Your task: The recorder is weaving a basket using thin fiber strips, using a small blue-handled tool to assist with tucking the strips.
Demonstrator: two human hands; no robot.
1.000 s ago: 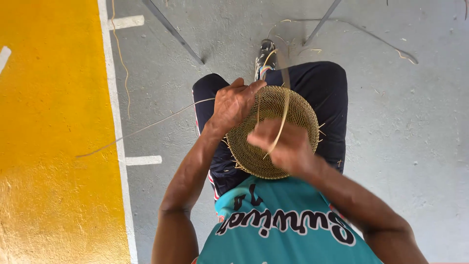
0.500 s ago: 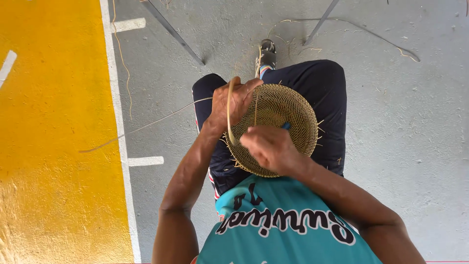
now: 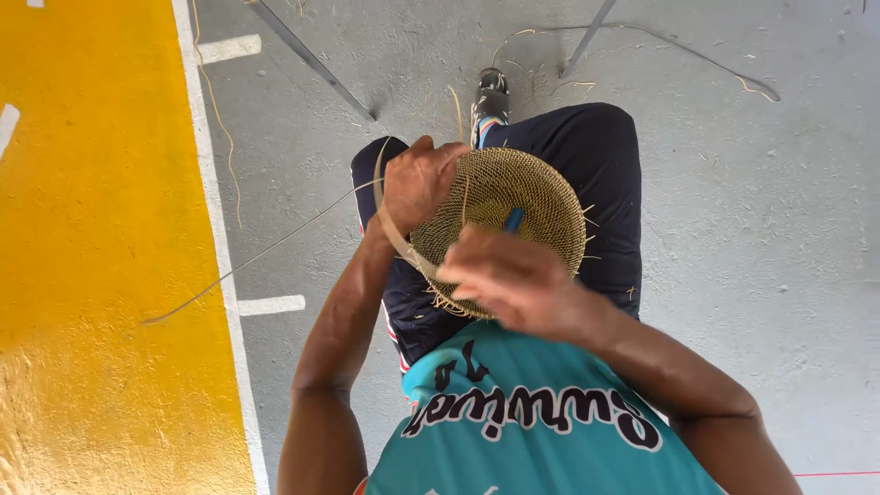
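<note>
A round woven basket (image 3: pixel 522 197) of thin tan cane rests on my lap, its open-weave bottom turned up. My left hand (image 3: pixel 420 181) grips its left rim. A flat tan cane strip (image 3: pixel 390 229) curves around that hand and down along the basket's near-left edge. My right hand (image 3: pixel 509 280) is closed on the near end of the strip at the basket's front rim. A small blue tool (image 3: pixel 513 220) shows just above my right hand; I cannot tell how it is held. A long thin cane strand (image 3: pixel 247 261) trails left from the basket across the floor.
I sit above a grey concrete floor (image 3: pixel 761 229) with a yellow painted area (image 3: pixel 92 257) edged in white on the left. Thin metal legs (image 3: pixel 307 57) angle in at the top. Loose cane scraps (image 3: pixel 225 137) lie about. My shoe (image 3: pixel 489 96) points forward.
The cane strip that arched over the basket's middle has swung left and now wraps around my left hand. My right hand has slid down to the basket's near rim.
</note>
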